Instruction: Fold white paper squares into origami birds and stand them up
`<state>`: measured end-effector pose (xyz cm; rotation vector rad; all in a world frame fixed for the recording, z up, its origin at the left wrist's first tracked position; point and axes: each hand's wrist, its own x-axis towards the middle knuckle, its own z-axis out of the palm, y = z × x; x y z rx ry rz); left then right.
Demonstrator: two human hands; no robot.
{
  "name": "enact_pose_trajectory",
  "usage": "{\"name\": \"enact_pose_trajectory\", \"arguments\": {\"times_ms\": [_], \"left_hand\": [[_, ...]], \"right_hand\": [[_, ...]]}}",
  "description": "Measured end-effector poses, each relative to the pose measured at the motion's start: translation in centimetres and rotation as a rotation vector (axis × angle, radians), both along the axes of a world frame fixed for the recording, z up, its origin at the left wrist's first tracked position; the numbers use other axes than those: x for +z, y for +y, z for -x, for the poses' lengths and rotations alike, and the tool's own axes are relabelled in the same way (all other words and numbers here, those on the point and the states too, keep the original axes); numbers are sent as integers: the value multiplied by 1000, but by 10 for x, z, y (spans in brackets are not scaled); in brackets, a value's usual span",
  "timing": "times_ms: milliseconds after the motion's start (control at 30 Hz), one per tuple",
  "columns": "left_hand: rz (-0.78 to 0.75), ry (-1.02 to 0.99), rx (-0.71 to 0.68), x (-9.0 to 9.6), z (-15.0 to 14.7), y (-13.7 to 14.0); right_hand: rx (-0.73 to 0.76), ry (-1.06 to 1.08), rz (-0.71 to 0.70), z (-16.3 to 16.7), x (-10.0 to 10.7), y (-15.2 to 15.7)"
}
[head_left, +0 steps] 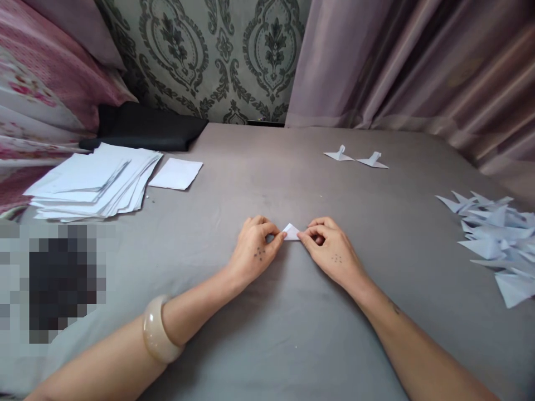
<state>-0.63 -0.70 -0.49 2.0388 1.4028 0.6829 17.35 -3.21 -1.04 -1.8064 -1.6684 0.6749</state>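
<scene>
Between my two hands, just above the middle of the grey sheet, is a small folded piece of white paper [291,231] with a triangular top. My left hand [258,243] pinches its left corner between thumb and fingers. At the opposite corner, my right hand [329,245] grips the paper the same way. My fingers cover both ends, so only the middle of the paper shows. A pale bangle [161,329] circles my left forearm.
White paper sheets [92,181] lie stacked at the left, beside a white square [176,174]. Two folded paper birds [339,154] sit at the back right. Several folded paper pieces [497,228] are heaped at the right edge. A black cloth [146,127] lies behind the stack.
</scene>
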Motion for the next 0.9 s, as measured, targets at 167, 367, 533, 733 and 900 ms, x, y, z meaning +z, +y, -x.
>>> {"name": "enact_pose_trajectory", "arguments": {"times_ms": [167, 367, 533, 733, 900], "left_hand": [[40, 2, 42, -5, -2, 1], [-24, 33, 48, -11, -3, -1], [-65, 35, 40, -12, -4, -4], [-89, 68, 31, -16, -4, -5], [-107, 59, 15, -17, -3, -5]], "right_hand": [[-31, 2, 17, 1, -1, 1], [-58, -18, 17, 3, 0, 2], [-51, -34, 3, 3, 0, 3], [-63, -92, 17, 4, 0, 3], [-73, -121, 27, 5, -1, 2]]}}
